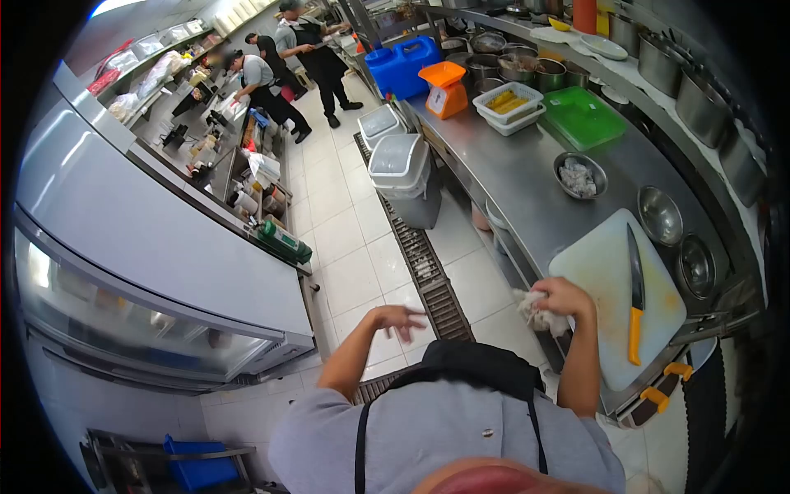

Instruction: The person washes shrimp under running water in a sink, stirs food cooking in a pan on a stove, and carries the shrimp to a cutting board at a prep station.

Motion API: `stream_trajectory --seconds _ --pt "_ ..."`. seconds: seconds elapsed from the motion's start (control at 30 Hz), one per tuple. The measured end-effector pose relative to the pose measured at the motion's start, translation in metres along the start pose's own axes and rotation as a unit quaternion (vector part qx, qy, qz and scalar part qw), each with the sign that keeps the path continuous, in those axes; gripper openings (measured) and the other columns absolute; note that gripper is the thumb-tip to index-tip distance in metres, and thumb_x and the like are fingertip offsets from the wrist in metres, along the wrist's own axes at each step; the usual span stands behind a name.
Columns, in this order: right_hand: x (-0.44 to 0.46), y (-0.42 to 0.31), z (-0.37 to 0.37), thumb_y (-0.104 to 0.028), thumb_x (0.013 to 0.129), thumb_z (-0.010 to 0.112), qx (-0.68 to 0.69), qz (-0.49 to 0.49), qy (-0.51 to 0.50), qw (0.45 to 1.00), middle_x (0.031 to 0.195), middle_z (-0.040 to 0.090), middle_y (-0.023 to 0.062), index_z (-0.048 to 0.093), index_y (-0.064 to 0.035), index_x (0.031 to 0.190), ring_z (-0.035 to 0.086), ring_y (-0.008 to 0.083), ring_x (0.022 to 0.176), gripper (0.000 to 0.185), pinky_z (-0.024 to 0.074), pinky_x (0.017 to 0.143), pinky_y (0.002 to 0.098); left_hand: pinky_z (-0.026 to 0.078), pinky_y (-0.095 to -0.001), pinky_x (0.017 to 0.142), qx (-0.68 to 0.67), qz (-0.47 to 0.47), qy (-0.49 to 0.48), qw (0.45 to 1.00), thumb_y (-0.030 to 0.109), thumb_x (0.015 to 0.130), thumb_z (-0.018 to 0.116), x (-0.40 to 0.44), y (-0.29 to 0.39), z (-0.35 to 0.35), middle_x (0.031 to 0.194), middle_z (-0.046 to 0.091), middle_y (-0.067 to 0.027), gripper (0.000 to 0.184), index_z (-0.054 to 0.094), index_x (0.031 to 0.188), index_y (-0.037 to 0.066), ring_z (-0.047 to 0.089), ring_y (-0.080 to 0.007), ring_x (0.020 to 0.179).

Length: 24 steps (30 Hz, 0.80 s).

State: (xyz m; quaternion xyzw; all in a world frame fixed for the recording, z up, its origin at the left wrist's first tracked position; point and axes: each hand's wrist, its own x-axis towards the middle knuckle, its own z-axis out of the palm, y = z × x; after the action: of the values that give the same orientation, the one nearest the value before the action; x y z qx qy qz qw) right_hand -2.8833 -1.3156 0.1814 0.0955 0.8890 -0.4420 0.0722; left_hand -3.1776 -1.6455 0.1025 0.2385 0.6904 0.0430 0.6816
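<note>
My right hand (564,298) grips a crumpled whitish cloth (535,313) beside the near-left edge of a white cutting board (588,272). On that board lies a knife (636,272) with a long dark blade and a yellow handle. My left hand (399,319) hangs over the floor in front of me, fingers apart, holding nothing. Beyond the board stands a metal bowl (581,175) with pale, greyish pieces in it. Two more metal bowls, a nearer one (697,266) and a farther one (660,216), sit to the board's right.
Along the steel counter (502,156) are a green tray (586,117), white containers (508,105), an orange scale (444,89) and a blue jug (403,64). Lidded bins (401,169) stand beside a floor drain (424,263). A fridge (156,214) is at left; several people work farther back.
</note>
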Motion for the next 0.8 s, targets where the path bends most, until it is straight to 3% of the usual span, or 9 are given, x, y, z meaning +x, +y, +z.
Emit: stream_trajectory --seconds 0.13,0.23,0.3,0.37,0.43,0.47,0.57,0.67,0.8 --pt "0.041 0.008 -0.061 -0.021 0.075 0.068 -0.126 0.135 0.089 0.979 0.102 0.065 0.0217 0.065 -0.0009 0.102 0.062 0.0363 0.094 0.034 0.048 0.085 0.041 0.053 -0.0505 0.079 -0.135 0.126 0.13 0.974 0.044 0.088 0.062 0.013 0.043 0.007 0.137 0.047 -0.0216 0.084 0.011 0.152 0.027 0.056 -0.032 0.116" --pt "0.052 -0.003 -0.087 -0.023 0.078 0.068 -0.182 0.04 0.367 0.911 0.116 0.059 0.0251 0.059 -0.0012 0.114 0.062 0.0382 0.094 0.043 0.0471 0.088 0.0417 0.053 -0.0521 0.078 -0.01 0.251 0.34 0.906 0.045 0.088 0.062 0.049 0.033 0.018 0.14 0.042 -0.024 0.087 0.005 0.152 0.027 0.046 -0.0372 0.126" --pt "0.039 -0.027 -0.103 -0.023 0.079 0.068 -0.171 -0.049 0.4 0.899 0.12 0.058 0.0256 0.057 -0.001 0.115 0.063 0.0374 0.093 0.043 0.0471 0.087 0.0421 0.051 -0.054 0.081 -0.126 0.131 0.265 0.947 0.056 0.084 0.062 0.059 0.02 0.021 0.115 0.061 -0.0169 0.094 0.008 0.152 0.02 0.053 -0.0345 0.116" --pt "0.025 -0.056 -0.108 -0.022 0.083 0.063 0.311 -0.222 0.285 0.879 0.119 0.06 0.0229 0.057 -0.002 0.119 0.064 0.0328 0.093 0.041 0.0488 0.083 0.0413 0.051 -0.0581 0.076 -0.413 0.094 0.056 0.904 0.061 0.084 0.058 0.124 -0.044 0.011 0.114 0.061 -0.0166 0.086 0.026 0.148 0.013 0.052 -0.0356 0.116" --pt "0.031 -0.033 -0.102 -0.021 0.085 0.061 0.462 -0.28 0.206 0.816 0.117 0.061 0.0209 0.057 -0.0035 0.12 0.064 0.0287 0.093 0.039 0.0498 0.081 0.0392 0.053 -0.0458 0.072 -0.001 0.008 0.228 0.974 0.058 0.086 0.054 0.225 -0.138 0.026 0.097 0.067 -0.0148 0.065 0.053 0.131 0.011 0.063 -0.0296 0.093" --pt "0.036 -0.008 -0.094 -0.02 0.085 0.06 0.464 -0.292 0.183 0.816 0.116 0.062 0.0198 0.057 -0.0046 0.121 0.064 0.0261 0.093 0.039 0.0501 0.08 0.0375 0.053 -0.0447 0.071 0.374 0.043 0.132 0.917 0.052 0.089 0.052 0.261 -0.18 0.036 0.087 0.067 -0.0147 0.061 0.05 0.133 0.01 0.066 -0.029 0.081" --pt "0.066 0.038 -0.038 -0.011 0.084 0.058 0.297 -0.08 0.104 0.946 0.111 0.064 0.0137 0.055 -0.0014 0.121 0.062 0.02 0.088 0.039 0.0487 0.076 0.0303 0.054 -0.0457 0.069 0.19 -0.049 0.045 0.98 0.05 0.09 0.052 0.239 -0.2 0.056 0.086 0.067 -0.0148 0.059 0.051 0.132 0.009 0.067 -0.0295 0.08" --pt "0.077 0.042 0.043 -0.01 0.087 0.06 0.255 0.079 0.031 0.963 0.117 0.06 0.0087 0.044 -0.0059 0.137 0.057 0.0155 0.099 0.053 0.0479 0.086 0.0308 0.054 -0.0467 0.068 0.173 -0.038 0.034 0.984 0.048 0.09 0.052 0.248 -0.202 0.025 0.085 0.067 -0.015 0.057 0.052 0.132 0.009 0.067 -0.03 0.079" --pt "0.079 0.11 0.152 -0.035 0.095 0.055 0.15 0.162 -0.015 0.975 0.128 0.056 0.0151 0.047 -0.0018 0.136 0.058 0.0177 0.108 0.053 0.0426 0.097 0.028 0.054 -0.0479 0.066 0.507 0.233 0.054 0.828 0.045 0.091 0.052 0.278 -0.184 -0.07 0.084 0.068 -0.0152 0.055 0.053 0.13 0.008 0.068 -0.0307 0.078"
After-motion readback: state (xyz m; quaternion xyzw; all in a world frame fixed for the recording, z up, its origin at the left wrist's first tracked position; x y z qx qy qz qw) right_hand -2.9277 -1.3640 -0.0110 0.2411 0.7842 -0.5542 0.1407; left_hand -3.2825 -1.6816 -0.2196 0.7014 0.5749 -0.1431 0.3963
